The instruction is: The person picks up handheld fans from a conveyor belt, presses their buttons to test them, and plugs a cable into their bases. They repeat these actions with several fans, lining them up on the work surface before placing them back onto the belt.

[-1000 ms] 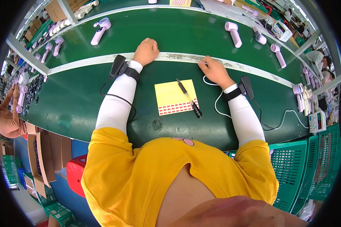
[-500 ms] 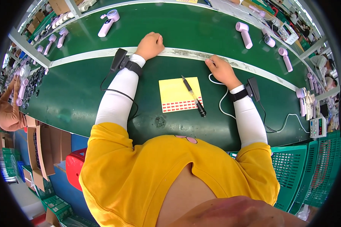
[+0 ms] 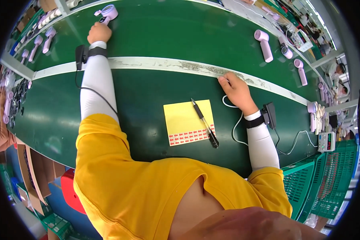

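Note:
My left hand [image 3: 99,33] reaches over the white rail and is closed on the handle of a lavender handheld fan [image 3: 110,13] lying at the far left of the green belt. The fan's round head points away from me, and my fingers hide most of the handle. Just in front of the rail, my right hand [image 3: 237,93] is closed with the thumb over the fingers. A white cable [image 3: 233,130] loops up to it; its end is hidden in the grip. Between my arms lie a yellow sheet with red arrow stickers [image 3: 186,118] and a black pen [image 3: 202,116] across it.
The white rail [image 3: 148,63] divides the bench from the belt. More lavender fans [image 3: 264,46] lie on the belt at both sides. A small meter [image 3: 326,142] stands at the right, above green crates [image 3: 334,176]. Another person [image 3: 2,132] works at the far left.
My left hand has moved left and away over the rail and closed on the fan. The right hand stays by the rail. The whole view has shifted with my head.

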Available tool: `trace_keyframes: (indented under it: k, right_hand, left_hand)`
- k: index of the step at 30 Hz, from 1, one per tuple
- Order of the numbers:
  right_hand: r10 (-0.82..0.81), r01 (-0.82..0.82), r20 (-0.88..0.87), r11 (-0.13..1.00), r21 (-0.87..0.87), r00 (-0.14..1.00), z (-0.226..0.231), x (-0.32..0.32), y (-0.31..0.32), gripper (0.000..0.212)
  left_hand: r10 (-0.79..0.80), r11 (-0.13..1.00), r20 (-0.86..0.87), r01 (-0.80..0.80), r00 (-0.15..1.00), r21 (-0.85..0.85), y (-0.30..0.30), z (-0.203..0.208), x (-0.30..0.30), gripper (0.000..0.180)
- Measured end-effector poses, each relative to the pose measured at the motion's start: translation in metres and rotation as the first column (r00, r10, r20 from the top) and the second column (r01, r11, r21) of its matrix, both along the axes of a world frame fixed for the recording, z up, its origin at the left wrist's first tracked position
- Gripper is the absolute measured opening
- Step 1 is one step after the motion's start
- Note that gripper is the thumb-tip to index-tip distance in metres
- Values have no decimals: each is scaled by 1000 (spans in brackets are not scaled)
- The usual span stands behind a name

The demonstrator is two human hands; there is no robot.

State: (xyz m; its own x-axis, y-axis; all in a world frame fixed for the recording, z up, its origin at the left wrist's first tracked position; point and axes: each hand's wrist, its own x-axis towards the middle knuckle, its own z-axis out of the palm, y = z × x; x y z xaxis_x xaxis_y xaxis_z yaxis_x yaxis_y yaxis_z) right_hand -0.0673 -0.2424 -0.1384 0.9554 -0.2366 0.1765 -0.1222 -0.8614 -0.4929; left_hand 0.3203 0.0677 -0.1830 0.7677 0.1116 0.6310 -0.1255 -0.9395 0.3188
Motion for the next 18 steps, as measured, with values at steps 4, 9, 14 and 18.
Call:
trace_keyframes:
  k: [4, 9, 14, 18]
  right_hand:
    - [-25, 26, -34, 999, 31, 999, 0, -5, 3, 27]
    - [-10, 8, 36, 999, 53, 999, -7, -3, -8, 29]
    - [31, -40, 104, 996, 85, 994, -10, -3, -12, 30]
    - [-5, -40, 128, 937, 348, 992, 5, -3, -12, 32]
  left_hand:
    - [-142, 979, -345, 183, 928, 89, 15, 11, 10, 22]
    - [-879, -278, 314, 150, 359, -949, -41, 58, -107, 28]
    - [-883, -462, 468, 133, 18, -877, -73, 106, -238, 25]
    - [-879, -476, 464, 166, -109, -864, -80, 123, -314, 24]
